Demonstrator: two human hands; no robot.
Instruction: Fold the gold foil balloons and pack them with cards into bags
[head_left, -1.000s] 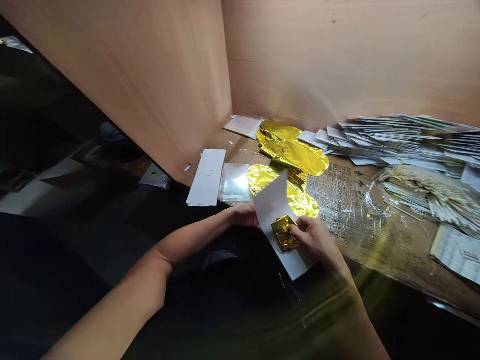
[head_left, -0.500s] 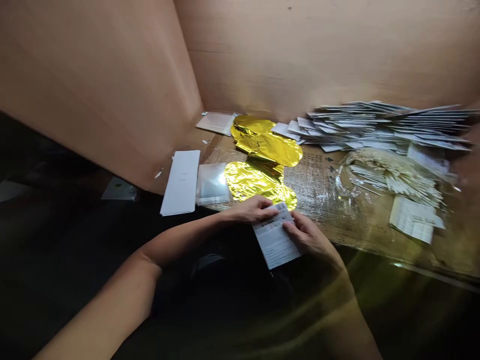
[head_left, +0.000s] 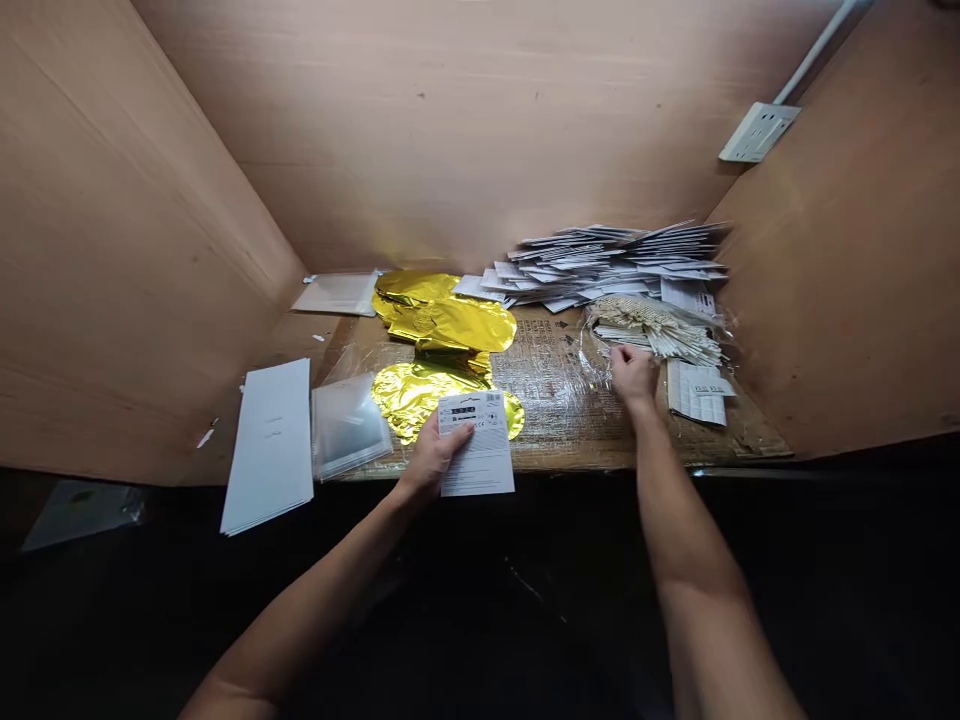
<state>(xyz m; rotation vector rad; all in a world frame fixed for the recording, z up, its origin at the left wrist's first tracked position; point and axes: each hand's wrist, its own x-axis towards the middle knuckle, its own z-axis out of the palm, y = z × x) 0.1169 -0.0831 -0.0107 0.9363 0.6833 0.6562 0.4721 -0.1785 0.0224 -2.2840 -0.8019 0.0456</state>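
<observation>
Held up near the table's front edge is a white printed card (head_left: 484, 465) with a hang slot and a barcode. My left hand (head_left: 429, 455) grips its left side, thumb across the print. My right hand (head_left: 636, 375) reaches to the near edge of an opened clear plastic bag (head_left: 589, 350) of thin pale sticks (head_left: 675, 340). Its fingers are curled closed at the bag's front left; what they pinch, if anything, is hidden. Gold foil balloons (head_left: 450, 320) lie flat behind the card, with more crinkled gold foil (head_left: 405, 390) just left of it.
A heap of white printed packets (head_left: 607, 260) lies along the back wall. White card strips (head_left: 270, 440) and clear sleeves (head_left: 349, 425) are at the left front. A folded printed sheet (head_left: 694, 390) lies at right. A power socket (head_left: 759, 132) is on the wall. Wooden panels enclose three sides.
My right hand has let go of the card and moved right to the bag of sticks. My left hand now holds the card alone, turned more upright. The view has swung right.
</observation>
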